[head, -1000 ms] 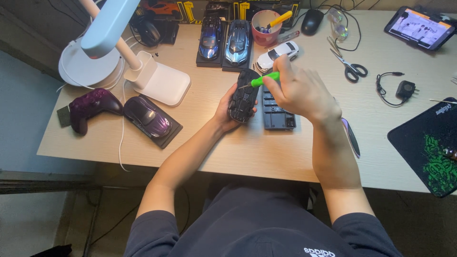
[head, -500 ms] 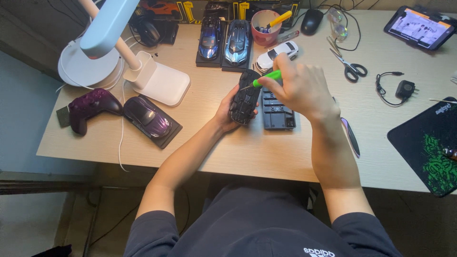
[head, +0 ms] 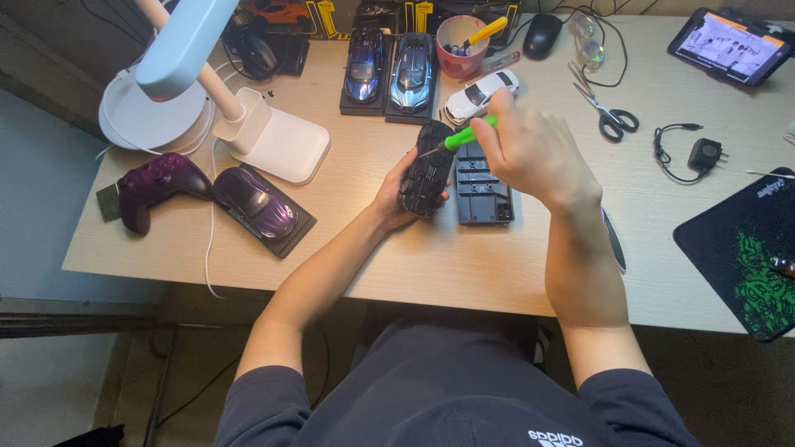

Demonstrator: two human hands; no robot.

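My left hand (head: pixel 394 195) grips a black model car (head: pixel 427 170) held upside down above the wooden desk (head: pixel 464 265), its underside facing up. My right hand (head: pixel 530 153) holds a green-handled screwdriver (head: pixel 465 136), whose tip rests on the car's underside. Just right of the car a dark rectangular display base (head: pixel 482 184) lies flat on the desk, partly under my right hand.
Purple model car on a base (head: pixel 257 207), purple game controller (head: pixel 153 184), white desk lamp (head: pixel 224 99). Two blue model cars (head: pixel 389 70), white model car (head: pixel 480 93), pink cup (head: pixel 460 45), scissors (head: pixel 609 112), phone (head: pixel 729 45), charger (head: pixel 704 153), black-green mouse mat (head: pixel 745 265).
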